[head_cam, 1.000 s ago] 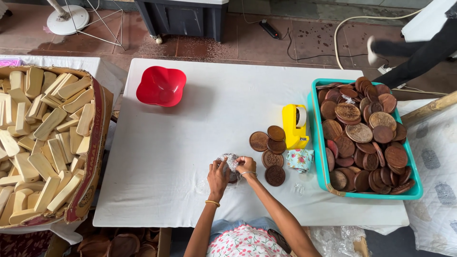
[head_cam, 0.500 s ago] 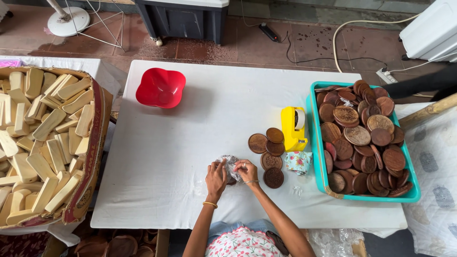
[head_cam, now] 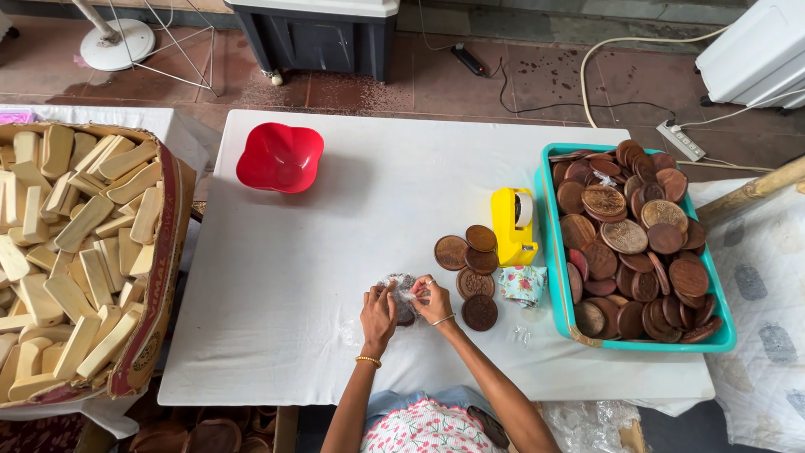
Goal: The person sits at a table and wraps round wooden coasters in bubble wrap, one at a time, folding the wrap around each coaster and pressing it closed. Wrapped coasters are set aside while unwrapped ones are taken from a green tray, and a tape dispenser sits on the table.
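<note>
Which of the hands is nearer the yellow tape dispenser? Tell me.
Right. The right hand sits below and left of the yellow tape dispenser, beside the loose brown discs. The left hand is farther left; both grip a clear-wrapped disc.

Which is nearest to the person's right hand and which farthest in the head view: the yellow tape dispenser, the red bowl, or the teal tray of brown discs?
From the right hand, nearest first:
1. yellow tape dispenser, just up and to its right on the white table.
2. teal tray of brown discs, farther right.
3. red bowl, far upper left.
</note>
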